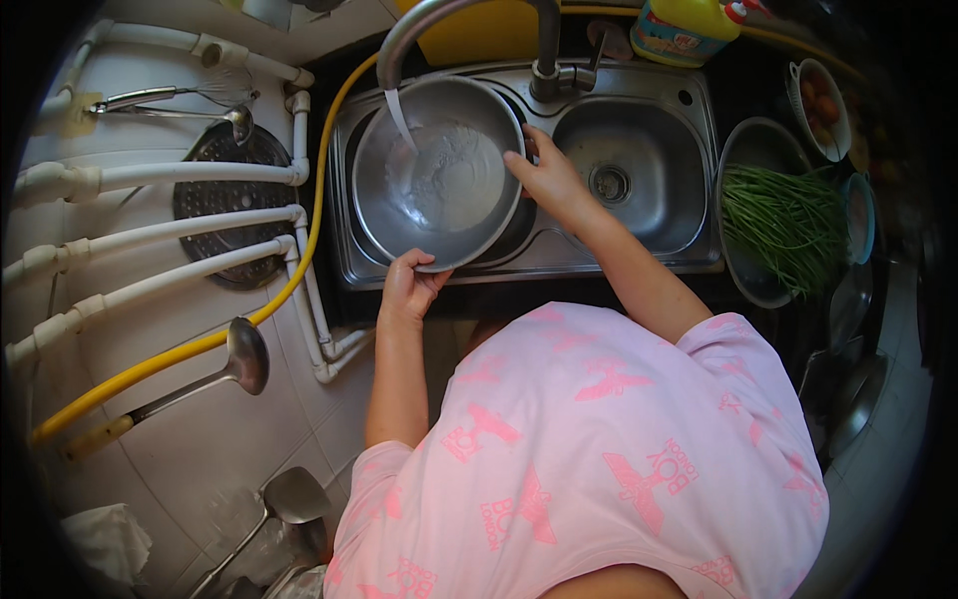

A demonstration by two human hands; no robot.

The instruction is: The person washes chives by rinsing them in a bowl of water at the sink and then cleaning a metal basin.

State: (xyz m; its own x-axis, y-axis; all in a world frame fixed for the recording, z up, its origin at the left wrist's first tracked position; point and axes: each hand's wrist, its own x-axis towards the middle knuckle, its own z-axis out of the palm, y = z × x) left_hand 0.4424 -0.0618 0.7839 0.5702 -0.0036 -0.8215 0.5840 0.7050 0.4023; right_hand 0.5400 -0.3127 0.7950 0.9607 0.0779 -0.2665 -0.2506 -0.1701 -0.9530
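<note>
A large stainless steel bowl [479, 232] sits over the left basin of a steel double sink [584, 258]. Water [403, 123] streams from the curved faucet [550, 45] into the bowl, and a shallow pool ripples at its bottom. My left hand [410, 284] grips the near rim with the thumb on the inside. On the right side of the bowl, my right hand [550, 172] holds the rim, thumb over the edge and fingers outside. The right basin [651, 202], with its drain, lies just beyond that hand.
Right of the sink, a metal bowl holds long green stalks [782, 224]; behind it stands a white basket [797, 97] of reddish-orange round items. A yellow jug [681, 34] is at the back. White pipes [187, 174], a yellow hose [322, 180] and a hanging ladle [247, 356] line the left wall.
</note>
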